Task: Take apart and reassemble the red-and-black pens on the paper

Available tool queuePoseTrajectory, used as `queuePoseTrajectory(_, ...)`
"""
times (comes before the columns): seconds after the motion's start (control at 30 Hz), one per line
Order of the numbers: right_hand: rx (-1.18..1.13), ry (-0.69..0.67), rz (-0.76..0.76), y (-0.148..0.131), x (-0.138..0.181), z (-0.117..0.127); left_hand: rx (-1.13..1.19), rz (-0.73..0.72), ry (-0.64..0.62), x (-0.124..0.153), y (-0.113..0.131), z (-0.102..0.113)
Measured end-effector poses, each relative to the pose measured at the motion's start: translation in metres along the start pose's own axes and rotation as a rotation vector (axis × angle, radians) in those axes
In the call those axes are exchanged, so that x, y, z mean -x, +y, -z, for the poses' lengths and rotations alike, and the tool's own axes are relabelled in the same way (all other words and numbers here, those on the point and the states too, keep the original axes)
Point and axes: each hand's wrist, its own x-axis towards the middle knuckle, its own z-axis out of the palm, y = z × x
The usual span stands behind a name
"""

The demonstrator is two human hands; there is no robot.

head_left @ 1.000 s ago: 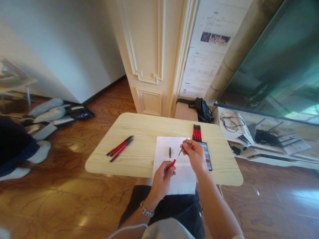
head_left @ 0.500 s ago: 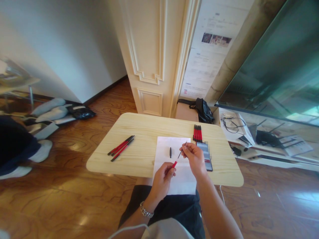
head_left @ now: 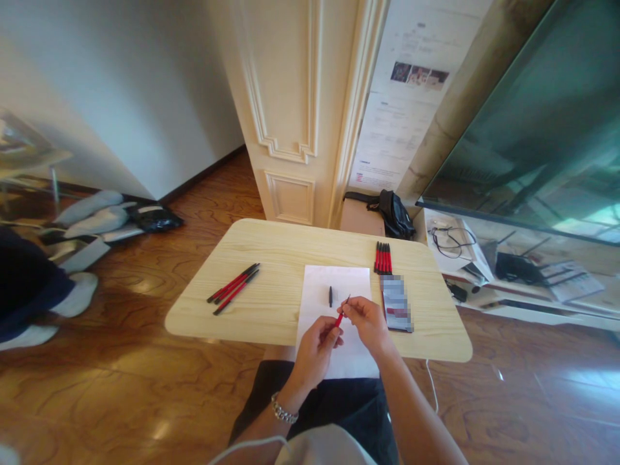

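My left hand [head_left: 320, 342] is closed on a red pen barrel [head_left: 338, 320], its end pointing up and away from me. In a pinch, my right hand [head_left: 365, 320] holds a thin dark pen refill [head_left: 345, 301], its lower end at the mouth of the barrel. Both hands are over a white sheet of paper [head_left: 314, 278]. A small black pen part [head_left: 330, 296] lies on the sheet, just beyond my hands. To the left are a few red and black pens [head_left: 236, 284], side by side at a slant. Several more pens [head_left: 382, 258] are lined up at the far right.
A phone [head_left: 397, 303] with a blurred screen lies right of the paper on the wooden table [head_left: 276, 245]. Behind the table a black bag [head_left: 394, 213] rests on a box. Another person's leg and shoe [head_left: 77, 294] show at left.
My right hand has come down and left, bringing the refill from above the barrel to its opening. The phone is less covered by my hand. My left hand stays nearly still.
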Motion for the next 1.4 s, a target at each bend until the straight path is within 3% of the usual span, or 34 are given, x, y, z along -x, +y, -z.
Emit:
queuePoseTrajectory(0.1,0.041,-0.022,-0.009,0.000,0.000,0.006,0.016,0.009,-0.006,0.000,-0.001,0.000)
queuePoseTrajectory(0.23,0.006,-0.200,-0.036,0.004,-0.014,0.013,0.017,0.012,0.005,0.001,0.001,0.004)
queuePoseTrajectory(0.3,0.113,-0.143,-0.044,0.009,-0.027,0.013,0.015,0.016,0.017,0.001,0.001,0.007)
queuePoseTrajectory(0.43,0.619,0.062,-0.053,0.019,-0.053,0.001,0.019,0.025,0.042,0.001,0.000,0.011)
queuePoseTrajectory(0.53,0.885,0.068,-0.103,0.020,-0.060,-0.010,0.029,0.031,0.048,0.000,-0.001,0.011)
queuePoseTrajectory(0.63,0.988,0.076,-0.127,0.019,-0.061,-0.015,0.030,0.034,0.055,-0.001,-0.002,0.012)
queuePoseTrajectory(0.73,0.853,0.092,-0.095,0.020,-0.061,-0.011,0.034,0.030,0.061,-0.002,-0.002,0.013)
queuePoseTrajectory(0.93,-0.066,0.060,-0.063,0.007,-0.052,0.007,0.044,0.016,0.040,-0.002,-0.001,0.010)
queuePoseTrajectory(1.0,-0.261,0.058,-0.044,-0.005,-0.046,0.009,0.043,0.010,0.037,-0.002,-0.001,0.008)
queuePoseTrajectory(1.17,-0.396,0.103,-0.021,-0.030,-0.033,0.008,0.036,-0.007,0.018,-0.002,0.000,0.004)
queuePoseTrajectory(1.4,-0.386,0.122,-0.012,-0.032,-0.032,0.004,0.024,-0.010,0.011,-0.002,0.002,0.004)
